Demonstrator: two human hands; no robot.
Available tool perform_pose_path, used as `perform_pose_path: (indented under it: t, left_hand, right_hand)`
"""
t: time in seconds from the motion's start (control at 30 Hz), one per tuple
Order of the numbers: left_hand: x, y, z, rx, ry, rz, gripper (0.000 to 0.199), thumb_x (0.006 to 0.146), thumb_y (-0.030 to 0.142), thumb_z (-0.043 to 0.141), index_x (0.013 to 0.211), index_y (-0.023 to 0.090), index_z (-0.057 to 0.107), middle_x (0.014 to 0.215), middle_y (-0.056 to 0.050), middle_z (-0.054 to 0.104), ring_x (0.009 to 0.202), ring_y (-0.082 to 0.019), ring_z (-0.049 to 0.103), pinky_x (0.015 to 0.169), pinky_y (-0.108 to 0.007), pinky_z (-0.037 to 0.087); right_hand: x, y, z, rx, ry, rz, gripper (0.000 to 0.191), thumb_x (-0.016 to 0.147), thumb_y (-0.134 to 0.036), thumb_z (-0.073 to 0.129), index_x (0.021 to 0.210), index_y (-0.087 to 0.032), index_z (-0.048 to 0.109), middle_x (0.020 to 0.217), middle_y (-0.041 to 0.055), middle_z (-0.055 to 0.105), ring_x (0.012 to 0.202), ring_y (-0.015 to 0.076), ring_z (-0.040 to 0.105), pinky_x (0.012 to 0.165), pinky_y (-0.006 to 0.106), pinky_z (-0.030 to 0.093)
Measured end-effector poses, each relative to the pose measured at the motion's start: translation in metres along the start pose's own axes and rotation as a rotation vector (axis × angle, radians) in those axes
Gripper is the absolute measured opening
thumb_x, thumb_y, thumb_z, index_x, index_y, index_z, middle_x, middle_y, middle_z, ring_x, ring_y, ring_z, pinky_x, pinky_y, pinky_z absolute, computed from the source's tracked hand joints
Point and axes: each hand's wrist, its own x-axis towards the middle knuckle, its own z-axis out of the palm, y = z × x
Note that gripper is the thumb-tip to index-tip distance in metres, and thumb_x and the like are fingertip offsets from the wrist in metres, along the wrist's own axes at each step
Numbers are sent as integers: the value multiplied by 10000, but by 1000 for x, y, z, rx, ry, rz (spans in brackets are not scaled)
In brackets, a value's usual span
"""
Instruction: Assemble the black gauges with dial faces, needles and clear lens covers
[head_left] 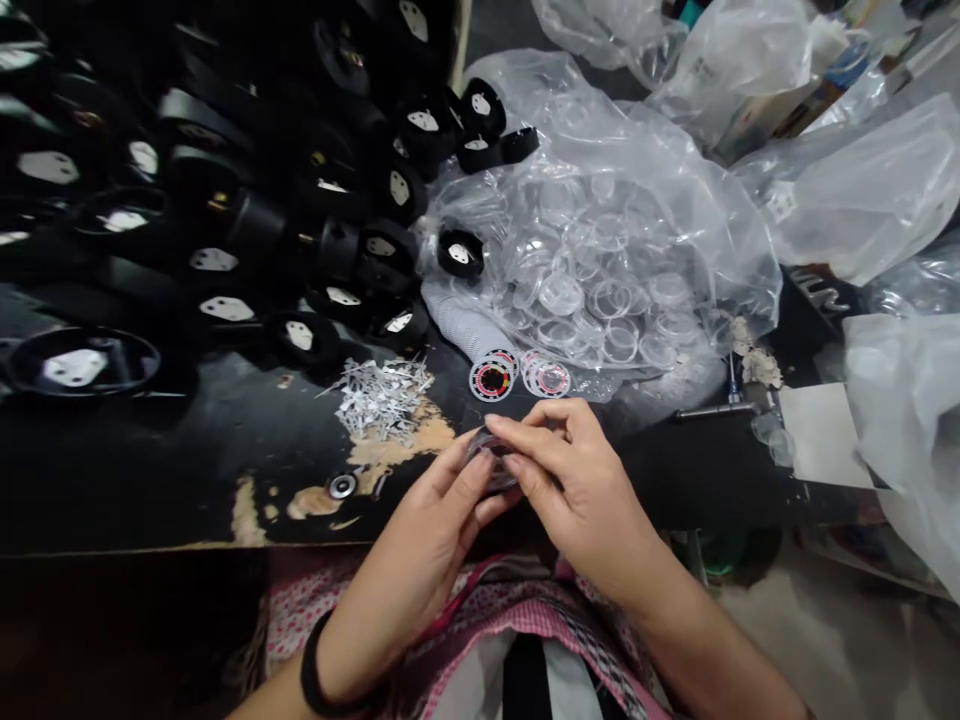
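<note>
Near the table's front edge, a small round dark gauge with a clear rim [495, 465] is held between both hands. My left hand [450, 500] is closed round its left and lower side, with the thumb on its face. My right hand [566, 475] pinches the right and upper side with thumb and fingers. The fingers hide much of the gauge. Just beyond the hands lie printed dials [491, 380], part of a long fanned stack, and a few reddish dials [551, 378]. White pointers [382, 400] are heaped to the left.
Many black gauge housings [300, 335] crowd the left and back. An open plastic bag [712, 220] holds clear round covers [619, 340]. A screwdriver-like tool [716, 410] and a white card [825, 435] lie right. A small round part [343, 486] rests near the front edge [187, 550].
</note>
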Motion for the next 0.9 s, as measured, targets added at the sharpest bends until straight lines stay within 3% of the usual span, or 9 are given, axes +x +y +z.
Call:
perform_pose_path:
  t: [0.1,0.17,0.23,0.3,0.47,0.6,0.73,0.8,0.9]
  left_hand:
    - [-1,-1,-8,158,2,110,326,826,391,777,1146,332,756,1288,-11,723,1158,-223,682,925,-285,582]
    - [-4,-2,-12,268,-2,154,367,829,402,768,1185,314,743,1291,-29,726,1191,-252,669,981,-334,561]
    - [-6,-3,-12,349,-3,175,383,818,413,770,1178,287,747,1240,-41,753,1196,-269,669,996,-346,552]
    - [-6,-3,-9,405,1,199,368,812,407,765,1157,279,752,1189,-34,775,1184,-268,678,977,-336,560]
    - [-10,3,-16,569,73,274,326,824,362,716,1135,268,738,1159,-23,785,1096,-250,720,943,-335,572]
    - [-51,8,-73,804,174,206,325,844,404,675,1144,297,736,1207,-17,766,1166,-280,687,1004,-380,540]
    - [-98,18,-145,1140,645,385,426,884,487,600,1263,301,659,1357,-64,675,1313,-344,567,1139,-529,389]
    - [-102,31,-163,1367,760,506,493,877,507,599,1289,237,630,1394,-140,622,1336,-382,516,1144,-582,344]
    - [-84,55,-161,1503,741,634,444,944,488,508,1262,203,631,1199,-152,700,1129,-340,628,1035,-532,444]
  right_hand:
    - [8,-3,4,-43,-22,10,282,990,-207,520,1214,-236,690,1192,76,574,972,139,630,862,287,527]
    - [14,-5,5,-65,-6,30,229,1016,-316,502,1065,-203,696,1034,53,632,930,151,631,829,290,499]
    - [20,-6,10,-162,33,38,324,1038,-386,438,868,-187,630,796,15,620,770,148,597,736,289,444]
    - [25,-6,18,-276,82,-2,400,1057,-375,359,736,-203,525,648,-12,543,633,137,509,657,290,367]
    - [34,-5,36,-292,107,-112,430,1064,-309,291,676,-216,454,610,-10,517,597,136,462,639,289,320]
    - [36,-4,33,-87,-163,-79,372,1052,-379,408,768,-210,579,687,-27,625,653,126,556,661,263,354]
    - [39,-4,29,36,-163,22,262,1036,-380,450,948,-231,647,844,-17,695,795,145,627,733,269,401]
    - [43,-9,33,23,-231,-2,223,1023,-334,485,909,-224,642,831,-17,695,786,148,621,736,280,393]
    - [47,-18,40,1,-382,-97,193,1011,-288,519,873,-215,633,838,-20,708,761,140,604,739,287,380]
